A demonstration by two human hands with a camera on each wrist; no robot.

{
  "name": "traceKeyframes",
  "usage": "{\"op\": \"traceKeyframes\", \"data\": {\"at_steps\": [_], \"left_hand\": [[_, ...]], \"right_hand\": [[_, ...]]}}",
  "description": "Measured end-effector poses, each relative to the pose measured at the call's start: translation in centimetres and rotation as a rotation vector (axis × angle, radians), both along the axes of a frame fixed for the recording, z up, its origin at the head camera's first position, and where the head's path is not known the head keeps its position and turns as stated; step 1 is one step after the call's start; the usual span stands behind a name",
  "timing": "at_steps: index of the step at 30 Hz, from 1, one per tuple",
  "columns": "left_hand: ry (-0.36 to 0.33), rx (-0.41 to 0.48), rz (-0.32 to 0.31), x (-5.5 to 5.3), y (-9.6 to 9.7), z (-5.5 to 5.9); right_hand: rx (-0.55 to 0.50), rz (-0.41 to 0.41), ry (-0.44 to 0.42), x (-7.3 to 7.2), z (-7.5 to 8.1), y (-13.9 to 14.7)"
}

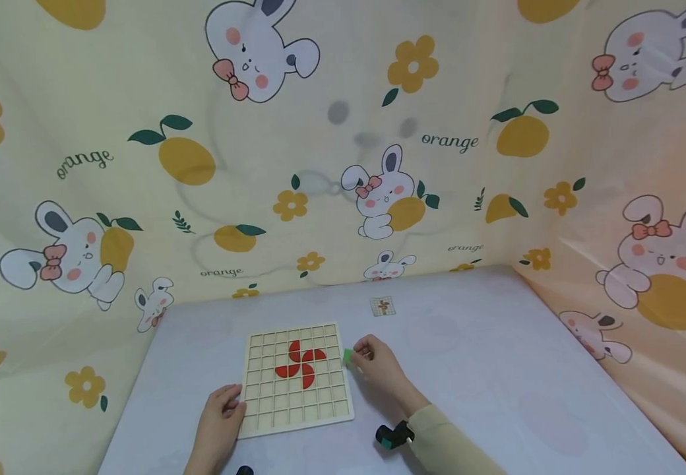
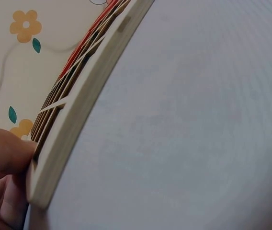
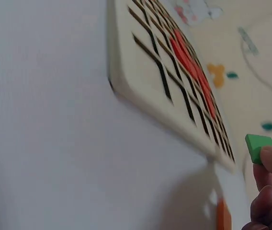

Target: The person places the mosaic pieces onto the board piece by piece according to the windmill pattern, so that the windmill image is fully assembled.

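A square cream board (image 1: pixel 266 419) with a raised grid lies on the table. Red quarter-round pieces (image 1: pixel 308 377) form a pinwheel in its cells. At the board's left edge, near the front corner, my left hand (image 1: pixel 218 415) grips the rim; in the left wrist view the thumb (image 2: pixel 6 153) reaches the rim with other fingers curled below it. Just off the board's right edge, my right hand (image 1: pixel 381 369) pinches a small flat green square tile (image 3: pixel 259 146) between thumb and fingers. An orange piece (image 3: pixel 223 216) shows below that hand in the right wrist view.
A small card (image 1: pixel 383 305) with a pinwheel on a grid lies behind the board, to the right. A black camera mount (image 1: pixel 395 435) sits at the right wrist. Cloth printed with rabbits and oranges (image 1: pixel 319 132) hangs behind and at the sides of the white table (image 1: pixel 485 369).
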State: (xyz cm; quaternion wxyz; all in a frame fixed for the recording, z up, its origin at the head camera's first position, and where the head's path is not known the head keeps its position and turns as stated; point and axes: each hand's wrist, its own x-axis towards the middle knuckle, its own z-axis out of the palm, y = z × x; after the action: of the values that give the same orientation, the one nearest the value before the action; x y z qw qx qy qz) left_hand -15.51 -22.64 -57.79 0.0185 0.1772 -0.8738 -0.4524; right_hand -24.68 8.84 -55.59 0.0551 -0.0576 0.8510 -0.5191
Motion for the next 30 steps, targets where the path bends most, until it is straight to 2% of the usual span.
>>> {"op": "traceKeyframes", "data": {"at_steps": [6,14,21,30], "left_hand": [[0.004,0.008,-0.006,-0.2,0.1,0.1],[0.01,0.0,0.003,-0.1,0.1,0.1],[0.009,0.005,0.0,-0.3,-0.1,-0.2],[0.004,0.002,0.006,-0.2,-0.2,-0.2]], "right_hand": [[0.01,0.125,0.024,1.1,-0.5,-3.4],[0.052,0.222,0.02,2.0,-0.9,-7.1],[0.124,0.254,0.067,2.3,-0.8,-8.8],[0.224,0.271,0.109,2.7,-0.8,-9.5]]}}
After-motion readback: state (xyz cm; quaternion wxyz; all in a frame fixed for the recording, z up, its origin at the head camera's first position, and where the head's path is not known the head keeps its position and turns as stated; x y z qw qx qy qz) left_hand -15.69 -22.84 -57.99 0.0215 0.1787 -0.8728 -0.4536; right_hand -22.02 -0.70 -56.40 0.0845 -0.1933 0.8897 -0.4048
